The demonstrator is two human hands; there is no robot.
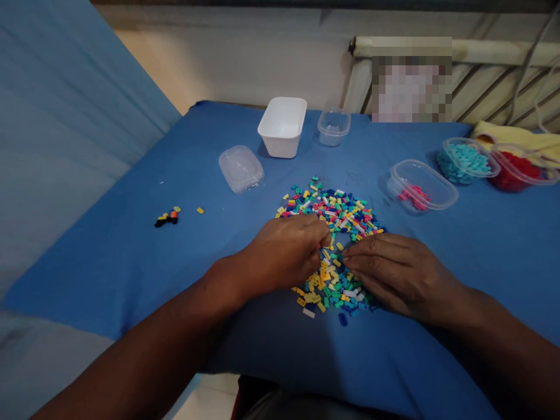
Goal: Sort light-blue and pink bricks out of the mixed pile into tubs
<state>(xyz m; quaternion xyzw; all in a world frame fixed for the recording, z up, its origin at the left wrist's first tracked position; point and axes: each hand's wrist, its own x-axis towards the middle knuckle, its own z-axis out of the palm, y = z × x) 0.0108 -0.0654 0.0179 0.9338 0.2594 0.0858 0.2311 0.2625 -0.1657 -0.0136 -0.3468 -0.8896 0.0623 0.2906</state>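
Observation:
A loose pile of small plastic building bricks [332, 284] in yellow, green, blue, pink and white lies between my hands. My left hand [291, 248] is closed at the pile's left side, knuckles up, its fingers curled under. A bit of pink shows by its fingertips, but whatever it holds is hidden. On the right side, my right hand [396, 268] is stretched over the bricks, fingers side by side and tips touching pieces at the pile's middle. Its thumb is out of sight, and no brick is visibly gripped in it.
Behind the pile stand a white tub [281, 143], a clear tub [333, 131] and a clear lid [240, 169]. To the right are tubs of pink bricks [415, 197], turquoise bricks [468, 158] and red bricks [518, 169]. Several black and coloured pieces [167, 217] lie left on the blue cloth [131, 251].

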